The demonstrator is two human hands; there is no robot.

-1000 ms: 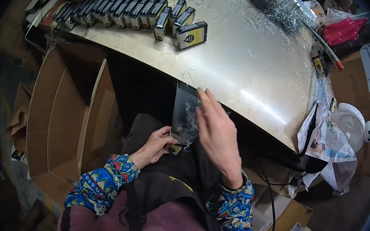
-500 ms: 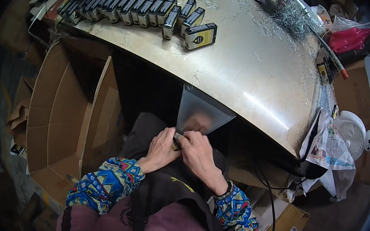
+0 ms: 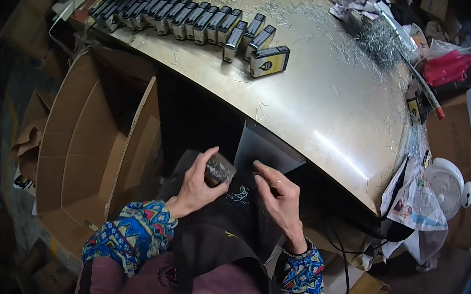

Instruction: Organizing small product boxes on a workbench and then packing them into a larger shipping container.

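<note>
My left hand (image 3: 193,186) grips a small dark box (image 3: 219,170) between thumb and fingers above my lap; it is slightly blurred. My right hand (image 3: 279,195) is apart from it to the right, thumb and forefinger separated, and nothing shows between them. A small heap of thin bent wire pieces (image 3: 238,195) lies on my dark apron (image 3: 220,226) between the hands. Behind the right fingertips, a grey sheet-like flap (image 3: 270,148) hangs from the table's edge. Small black, yellow and white boxes (image 3: 269,62) stand on the metal tabletop (image 3: 311,97), most in a long row.
A large open cardboard box (image 3: 93,148) stands at my left. More wire pieces (image 3: 370,37) are strewn and heaped on the table's far right. A white fan (image 3: 446,182) and a newspaper-covered bundle (image 3: 417,208) are at the right, with a black cable (image 3: 345,258) hanging nearby.
My hands were together around a small object; now they are apart. The left hand has lifted the box, the right has drawn away, and the wire heap on my lap has come into sight.
</note>
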